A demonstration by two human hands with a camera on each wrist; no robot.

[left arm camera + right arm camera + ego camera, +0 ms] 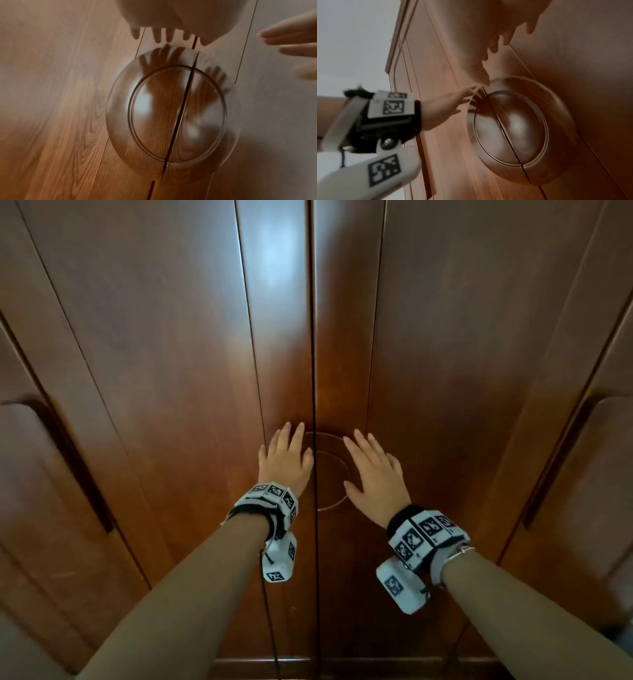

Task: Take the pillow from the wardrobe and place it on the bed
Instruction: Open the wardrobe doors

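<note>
Both hands (329,467) reach, fingers straight, toward closed wardrobe (171,337).

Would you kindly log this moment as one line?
stage: reaching | wardrobe doors: closed | left hand: open, by round handle | right hand: open | pillow: unseen

No legible text, brand names, numbers or signs in any view. The only printed marks are black-and-white square fiducial patterns on the white wrist units: several on the band (274,498) at the left wrist and one on the block hanging below it (278,564); several on the band (423,537) at the right wrist and one on its hanging block (399,587). The right wrist view shows two of these patterns close up (393,106), (384,169); they are coded squares, not characters. Wardrobe doors (171,354) carry no lettering.
</note>
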